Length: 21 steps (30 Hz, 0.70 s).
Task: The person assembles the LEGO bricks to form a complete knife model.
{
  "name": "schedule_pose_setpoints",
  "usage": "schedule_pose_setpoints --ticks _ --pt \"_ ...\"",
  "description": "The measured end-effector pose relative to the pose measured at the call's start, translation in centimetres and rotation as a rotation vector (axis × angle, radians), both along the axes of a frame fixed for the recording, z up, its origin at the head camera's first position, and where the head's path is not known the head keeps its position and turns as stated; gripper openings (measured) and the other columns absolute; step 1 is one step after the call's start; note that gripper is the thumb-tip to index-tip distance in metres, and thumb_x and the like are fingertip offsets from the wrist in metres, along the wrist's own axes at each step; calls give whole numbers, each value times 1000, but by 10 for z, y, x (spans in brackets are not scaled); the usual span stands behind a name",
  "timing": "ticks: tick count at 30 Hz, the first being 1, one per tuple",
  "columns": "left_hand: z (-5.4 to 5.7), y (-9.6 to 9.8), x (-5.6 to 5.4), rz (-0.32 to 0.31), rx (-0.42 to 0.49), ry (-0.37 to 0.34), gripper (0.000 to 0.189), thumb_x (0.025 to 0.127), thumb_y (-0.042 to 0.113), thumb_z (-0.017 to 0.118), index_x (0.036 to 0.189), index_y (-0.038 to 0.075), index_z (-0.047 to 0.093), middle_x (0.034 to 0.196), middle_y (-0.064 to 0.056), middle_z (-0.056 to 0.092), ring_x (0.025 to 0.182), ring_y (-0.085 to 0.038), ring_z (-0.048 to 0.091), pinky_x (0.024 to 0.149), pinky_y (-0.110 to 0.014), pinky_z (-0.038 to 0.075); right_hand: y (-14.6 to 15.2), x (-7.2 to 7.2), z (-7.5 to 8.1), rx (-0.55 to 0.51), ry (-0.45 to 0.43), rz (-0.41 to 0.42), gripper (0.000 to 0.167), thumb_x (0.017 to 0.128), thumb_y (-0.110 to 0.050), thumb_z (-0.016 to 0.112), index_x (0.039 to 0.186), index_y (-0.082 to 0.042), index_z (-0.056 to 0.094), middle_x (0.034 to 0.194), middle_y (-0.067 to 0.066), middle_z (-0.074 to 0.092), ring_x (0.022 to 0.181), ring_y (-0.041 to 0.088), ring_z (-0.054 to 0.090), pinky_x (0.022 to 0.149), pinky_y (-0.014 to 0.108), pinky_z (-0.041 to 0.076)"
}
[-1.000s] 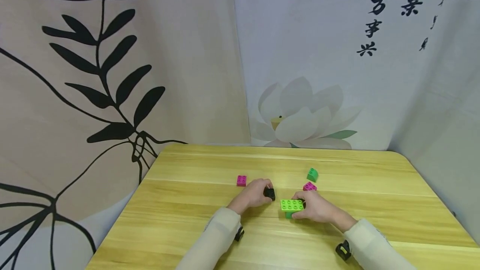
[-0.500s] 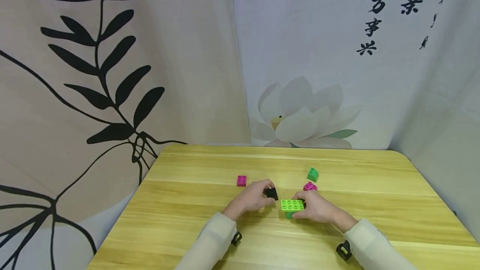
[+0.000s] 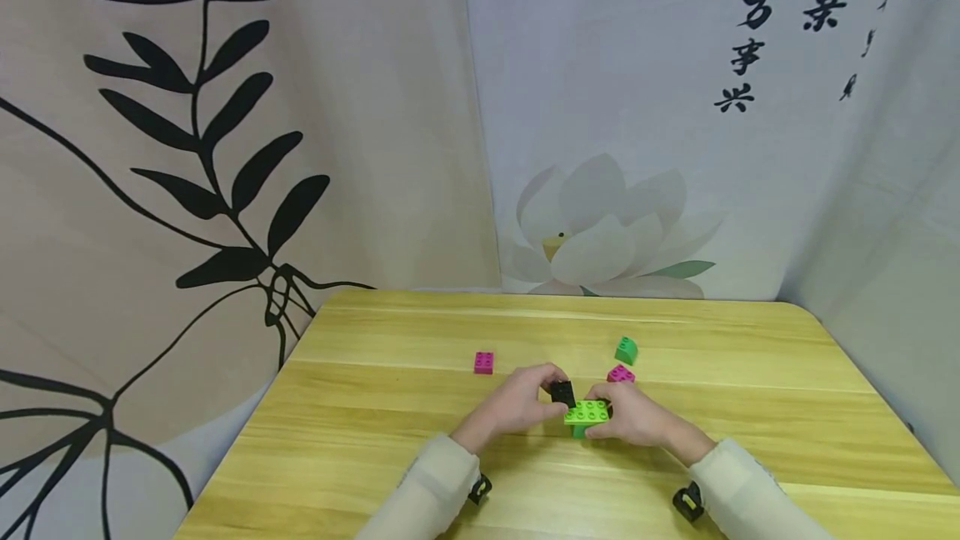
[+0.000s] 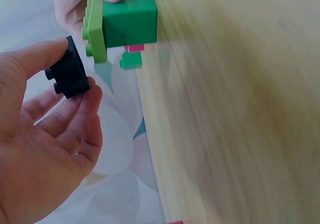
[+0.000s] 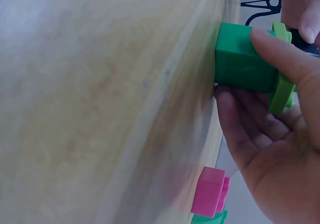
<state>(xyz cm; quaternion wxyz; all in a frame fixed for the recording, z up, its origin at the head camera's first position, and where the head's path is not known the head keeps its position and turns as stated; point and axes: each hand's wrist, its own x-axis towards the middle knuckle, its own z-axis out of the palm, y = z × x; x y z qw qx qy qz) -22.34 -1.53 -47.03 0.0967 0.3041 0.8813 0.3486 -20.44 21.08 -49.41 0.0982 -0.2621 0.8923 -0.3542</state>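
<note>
My left hand (image 3: 517, 400) pinches a small black toy brick (image 4: 71, 70) between thumb and fingertips, its studs turned toward the palm in the left wrist view. The black brick is tilted and held close by the upper left edge of a lime-green studded plate (image 3: 587, 412). That plate sits on top of a taller green block (image 4: 131, 19). With thumb on one side and fingers on the other, my right hand (image 3: 639, 415) grips the green block low down at the tabletop. Part of the stack is hidden behind the right fingers.
A pink brick (image 3: 483, 362) lies on the wooden table (image 3: 360, 415) beyond the left hand. Another pink brick (image 3: 621, 373) and a green brick (image 3: 626, 349) with a sloped side lie just beyond the right hand. A printed curtain (image 3: 405, 148) hangs behind the table.
The left hand has carried the black brick rightward, up to the lime-green plate, and tilted it. The right hand and the stack stay almost where they were.
</note>
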Motion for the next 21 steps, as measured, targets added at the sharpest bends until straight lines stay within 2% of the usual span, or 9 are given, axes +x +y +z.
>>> schedule_pose_setpoints --ticks 13,21 --pt "-2 15 6 -26 -8 35 33 84 28 73 113 15 63 97 12 62 90 -4 57 78 -21 46 2 0 -2 10 40 7 30 75 -25 81 93 -11 62 84 -7 58 72 7 50 60 23 45" --pt "-4 21 8 -27 -13 51 33 83 29 74 111 15 64 95 13 62 87 1 55 78 -19 46 1 1 -1 4 23 -5 29 74 -25 81 90 -12 61 82 -6 58 69 8 50 56 24 45"
